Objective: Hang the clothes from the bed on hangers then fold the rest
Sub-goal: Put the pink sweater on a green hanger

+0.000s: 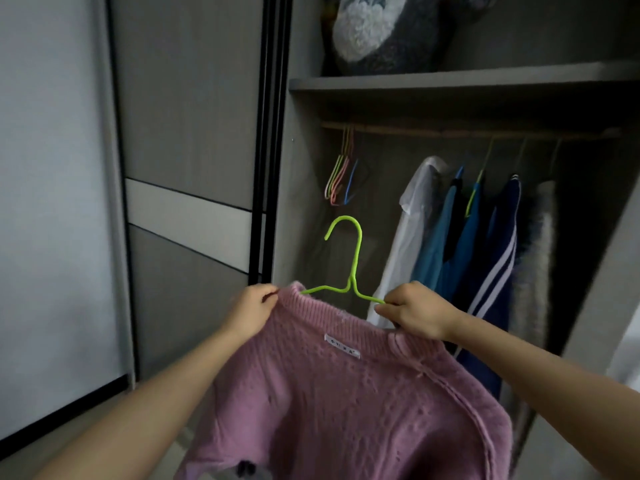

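The person stands before an open wardrobe (301, 188) and holds a pink knitted sweater (346, 410) up in front of it with both hands. The left hand (254, 306) grips the left end of the ribbed collar, fingers curled round the knit. The right hand (415, 311) pinches the right arm of a green hanger (353, 265) between thumb and fingers, right at the collar's right end; whether it also catches the knit there cannot be told. The hanger's left arm runs into the neck opening beside the left hand, while its right arm lies bare above the collar. Its hook stands upright, well below the rail (450, 131), with the open side to the left. A white label (342, 346) shows inside the collar at the back of the neck.

At the left end of the rail hangs a bunch of bare hangers (341, 178) in pink, green and blue. Toward the middle and right of the rail hang a white garment (412, 216), a blue one (436, 247), a navy one with white stripes (498, 254) and a grey fluffy one (535, 258), close together. On the shelf (450, 83) above the rail, at its left end, sits a dark grey plush thing with a white patch (384, 32). A grey sliding door (187, 133) stands to the left of the opening.
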Available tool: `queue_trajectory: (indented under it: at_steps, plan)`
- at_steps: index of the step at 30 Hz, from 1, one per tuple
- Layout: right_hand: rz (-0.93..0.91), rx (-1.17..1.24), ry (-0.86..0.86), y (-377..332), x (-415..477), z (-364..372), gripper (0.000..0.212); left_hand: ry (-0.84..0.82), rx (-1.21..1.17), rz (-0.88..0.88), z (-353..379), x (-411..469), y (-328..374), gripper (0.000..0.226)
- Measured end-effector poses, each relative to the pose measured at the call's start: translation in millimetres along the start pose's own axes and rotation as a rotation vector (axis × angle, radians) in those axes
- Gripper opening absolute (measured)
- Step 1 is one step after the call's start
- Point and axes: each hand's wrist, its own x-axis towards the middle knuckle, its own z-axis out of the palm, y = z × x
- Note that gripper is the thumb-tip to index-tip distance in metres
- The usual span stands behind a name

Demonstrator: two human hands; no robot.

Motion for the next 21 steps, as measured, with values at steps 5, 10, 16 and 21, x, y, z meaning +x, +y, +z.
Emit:
queue_trajectory:
  at_steps: [5, 10, 16, 21]
  plan:
    - [0.096, -0.027, 0.037, 38, 69, -8, 0.046, 0.040, 0.488, 0.076, 12, 76, -9, 0.062]
    - [0.221, 0.012, 0.074, 66, 135, -19, 0.043, 0.278, 0.546, 0.136, 5, 147, -13, 0.067]
    - [0.367, 0.051, 0.115, 90, 177, -7, 0.046, 0.276, 0.550, 0.127, 24, 210, -39, 0.070]
    - [0.524, 0.106, 0.197, 95, 197, -14, 0.047, 0.274, 0.549, 0.193, 34, 275, -54, 0.072]
